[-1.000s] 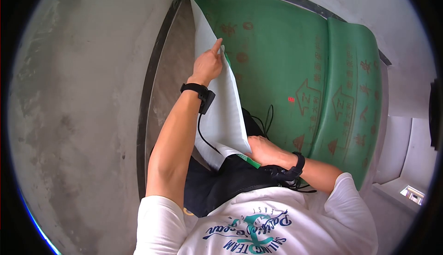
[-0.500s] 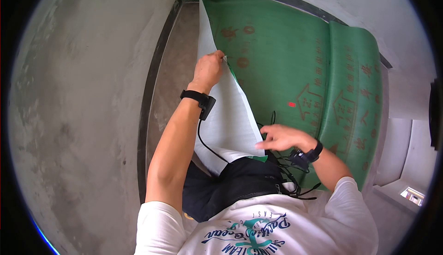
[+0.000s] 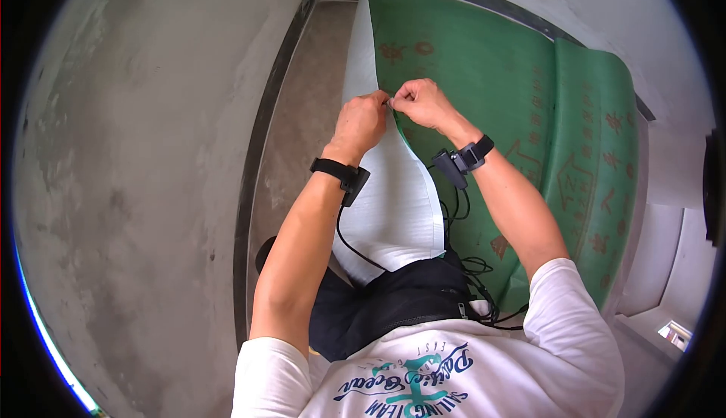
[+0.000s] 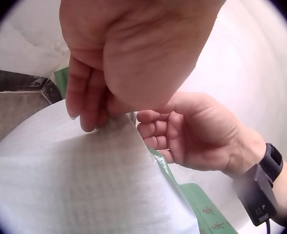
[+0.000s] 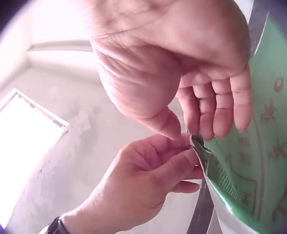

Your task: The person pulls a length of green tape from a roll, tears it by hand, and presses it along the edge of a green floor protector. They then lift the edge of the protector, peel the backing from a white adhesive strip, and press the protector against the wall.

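A floor protection sheet (image 3: 491, 77), green with reddish print on one face and white woven on the other, spreads in front of me. Its near left part is folded up, showing the white underside (image 3: 393, 191). My left hand (image 3: 363, 124) pinches the raised edge between thumb and fingers. Right beside it, my right hand (image 3: 425, 106) has its thumb and fingertips at the same edge, pinching a small bit there. In the right wrist view, the edge (image 5: 202, 151) looks crumpled between the two hands, with a dark grey bit at its tip.
Bare grey floor (image 3: 302, 100) shows left of the sheet, bordered by a dark skirting strip (image 3: 261, 153) under a rough grey wall (image 3: 136, 153). Black cables (image 3: 473, 267) lie near my lap. A second overlapping strip of sheet (image 3: 594, 138) lies at the right.
My right hand has left the lower corner of the sheet and moved up to the left hand at the raised edge. The left hand's pointing finger has curled in to pinch.
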Demonstrator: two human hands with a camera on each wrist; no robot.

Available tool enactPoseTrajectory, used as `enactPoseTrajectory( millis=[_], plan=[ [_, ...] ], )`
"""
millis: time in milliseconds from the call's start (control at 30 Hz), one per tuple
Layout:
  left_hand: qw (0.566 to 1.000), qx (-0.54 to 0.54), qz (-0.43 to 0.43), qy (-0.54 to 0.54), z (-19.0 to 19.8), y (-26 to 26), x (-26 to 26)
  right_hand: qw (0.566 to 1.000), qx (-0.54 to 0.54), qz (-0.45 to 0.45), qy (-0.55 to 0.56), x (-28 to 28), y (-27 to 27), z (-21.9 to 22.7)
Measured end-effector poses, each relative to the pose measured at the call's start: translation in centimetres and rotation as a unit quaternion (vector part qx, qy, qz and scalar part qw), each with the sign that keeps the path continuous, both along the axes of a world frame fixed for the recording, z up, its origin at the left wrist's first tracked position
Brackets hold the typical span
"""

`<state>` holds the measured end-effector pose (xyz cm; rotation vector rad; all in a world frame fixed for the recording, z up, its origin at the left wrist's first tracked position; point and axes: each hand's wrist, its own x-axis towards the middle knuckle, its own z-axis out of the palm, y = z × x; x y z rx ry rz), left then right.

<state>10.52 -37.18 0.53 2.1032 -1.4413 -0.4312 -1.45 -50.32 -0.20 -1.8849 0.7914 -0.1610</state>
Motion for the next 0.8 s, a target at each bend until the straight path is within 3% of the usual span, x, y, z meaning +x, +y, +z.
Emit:
enactPoseTrajectory(
  millis=[167, 367, 533, 800],
  plan=[
    [0.999, -0.027, 0.015, 0.009, 0.1, -0.1, -0.3, 0.999, 0.031, -0.007, 0.039, 0.3, 0.0, -0.6],
    [0.996, -0.019, 0.076, 0.040, 0.3, 0.1, -0.3, 0.997, 0.070, -0.015, -0.026, 0.1, 0.3, -0.8],
    [0.991, 0.008, 0.099, 0.092, 0.5, 0.2, -0.4, 0.978, 0.188, -0.071, -0.049, -0.1, 0.7, -0.2],
    [0.972, 0.005, 0.156, 0.174, 0.9, 0.2, -0.7, 0.979, 0.190, -0.059, -0.042, 0.1, 0.6, -0.2]
  ],
)
